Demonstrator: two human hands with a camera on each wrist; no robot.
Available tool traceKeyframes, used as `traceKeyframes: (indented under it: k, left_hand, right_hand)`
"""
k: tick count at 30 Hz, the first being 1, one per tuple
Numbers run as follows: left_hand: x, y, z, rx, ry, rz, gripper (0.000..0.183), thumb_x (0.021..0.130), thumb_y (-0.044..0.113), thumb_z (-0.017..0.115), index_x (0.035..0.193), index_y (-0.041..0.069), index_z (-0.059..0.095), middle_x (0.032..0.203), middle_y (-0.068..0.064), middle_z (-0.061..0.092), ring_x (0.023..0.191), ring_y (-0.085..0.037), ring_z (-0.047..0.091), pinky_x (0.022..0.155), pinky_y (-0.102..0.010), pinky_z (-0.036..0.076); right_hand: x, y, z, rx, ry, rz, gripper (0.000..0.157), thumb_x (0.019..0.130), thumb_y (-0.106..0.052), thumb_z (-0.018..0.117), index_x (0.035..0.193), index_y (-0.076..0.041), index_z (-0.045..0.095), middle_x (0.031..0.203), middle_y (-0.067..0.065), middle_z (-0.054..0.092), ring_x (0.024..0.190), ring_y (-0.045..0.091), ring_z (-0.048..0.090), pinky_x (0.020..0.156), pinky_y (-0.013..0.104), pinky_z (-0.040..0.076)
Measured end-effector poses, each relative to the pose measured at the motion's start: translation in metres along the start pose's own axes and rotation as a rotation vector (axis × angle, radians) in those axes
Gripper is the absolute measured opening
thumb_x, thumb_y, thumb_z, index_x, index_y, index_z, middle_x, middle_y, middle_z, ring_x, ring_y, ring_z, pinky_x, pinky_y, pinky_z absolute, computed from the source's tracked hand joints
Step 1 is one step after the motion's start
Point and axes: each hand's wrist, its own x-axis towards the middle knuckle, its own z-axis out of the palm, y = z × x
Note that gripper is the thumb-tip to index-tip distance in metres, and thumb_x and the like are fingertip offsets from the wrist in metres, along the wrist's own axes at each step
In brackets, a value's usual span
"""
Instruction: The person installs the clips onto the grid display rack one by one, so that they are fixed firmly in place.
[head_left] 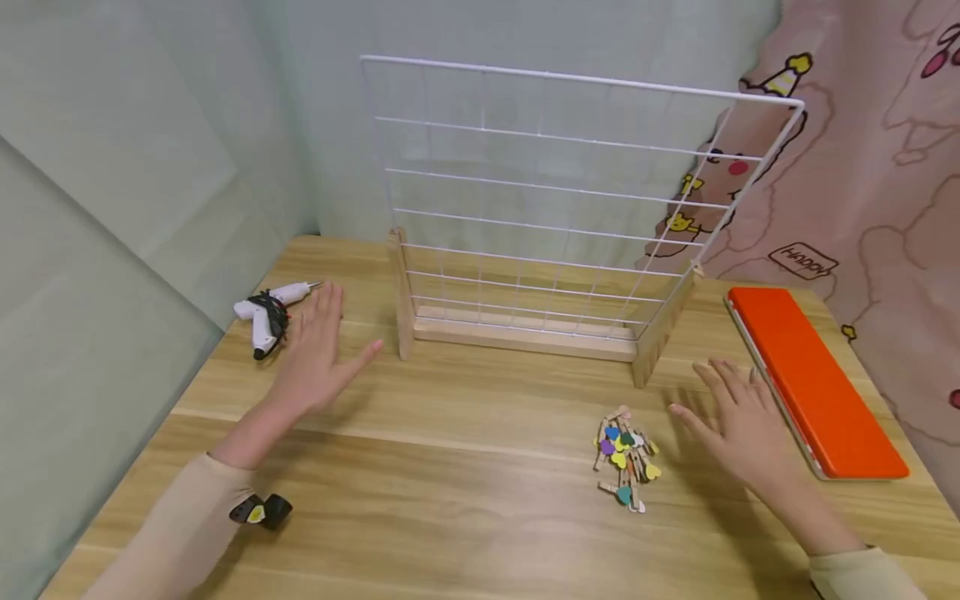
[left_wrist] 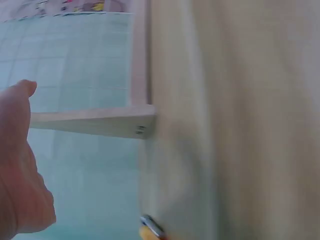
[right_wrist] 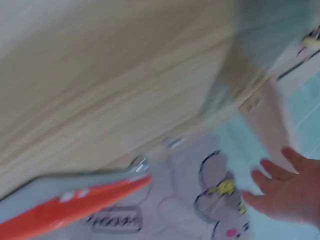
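Observation:
My left hand (head_left: pixel 315 358) is held out over the left of the table, fingers straight and thumb spread, holding nothing. Its fingers overlap the edge of a white glue gun (head_left: pixel 285 293) with a dark cord bundled round it. On the right, my right hand (head_left: pixel 742 425) hovers with fingers spread, also holding nothing, between a pile of small wooden clothespins with colored hearts (head_left: pixel 619 450) and an orange-lidded flat case (head_left: pixel 817 379). Between and beyond the hands stands a white wire grid (head_left: pixel 555 229), upright in a wooden base (head_left: pixel 525 337) with two side posts.
The wood-grain table (head_left: pixel 450 500) runs up to a pale curtain (head_left: pixel 330 125) at the back and left. A pink curtain with cartoon prints (head_left: pixel 862 192) hangs at the right. One wooden side post (left_wrist: pixel 100 120) also shows close to my left hand in the left wrist view.

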Motion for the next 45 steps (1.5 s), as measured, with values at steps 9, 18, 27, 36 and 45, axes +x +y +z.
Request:
traceKeyframes:
  k: [9,18,27,36,45]
  left_hand:
    - [0.055,0.015,-0.003,-0.513,0.024,-0.058,0.072,0.085,0.046,0.047,0.138,0.031,0.001,0.145,0.001,0.010,0.130,-0.018,0.013,0.104,-0.044,0.013]
    - [0.083,0.027,-0.001,-0.796,-0.072,-0.070,0.066,0.087,0.037,0.048,0.139,0.012,0.016,0.141,-0.013,0.020,0.127,-0.024,0.023,0.103,-0.038,0.021]
    - [0.087,0.020,-0.002,-0.860,-0.060,-0.100,0.061,0.088,0.037,0.047,0.136,0.007,0.025,0.139,-0.015,0.025,0.127,-0.023,0.025,0.103,-0.038,0.021]
    - [0.087,0.014,0.000,-0.872,-0.075,-0.056,0.062,0.088,0.033,0.048,0.137,0.005,0.024,0.131,-0.018,0.037,0.119,-0.025,0.036,0.095,-0.042,0.033]
    - [0.091,0.014,0.001,-0.887,-0.093,-0.051,0.063,0.088,0.034,0.048,0.138,0.007,0.021,0.131,-0.018,0.038,0.117,-0.023,0.038,0.095,-0.041,0.033]
  right_hand:
    - [0.017,-0.024,0.029,0.255,-0.085,-0.366,0.032,0.081,-0.016,0.061,0.112,-0.012,0.057,0.110,0.002,0.057,0.096,0.019,0.055,0.078,0.038,0.047]
    - [0.025,-0.024,0.049,0.249,-0.138,-0.555,0.028,0.076,-0.010,0.066,0.103,-0.016,0.065,0.105,0.002,0.058,0.093,0.015,0.055,0.075,0.031,0.048]
    - [0.031,-0.015,0.053,0.331,-0.175,-0.618,0.037,0.076,-0.003,0.064,0.111,-0.012,0.061,0.109,0.007,0.055,0.096,0.018,0.053,0.075,0.032,0.048]
    - [0.040,-0.014,0.055,0.397,-0.195,-0.582,0.031,0.074,0.002,0.065,0.102,-0.010,0.065,0.102,0.005,0.058,0.089,0.015,0.056,0.070,0.025,0.049]
    - [0.047,-0.016,0.050,0.326,-0.068,-0.615,0.032,0.072,0.001,0.066,0.102,-0.010,0.065,0.092,-0.004,0.060,0.079,0.006,0.052,0.065,0.017,0.045]
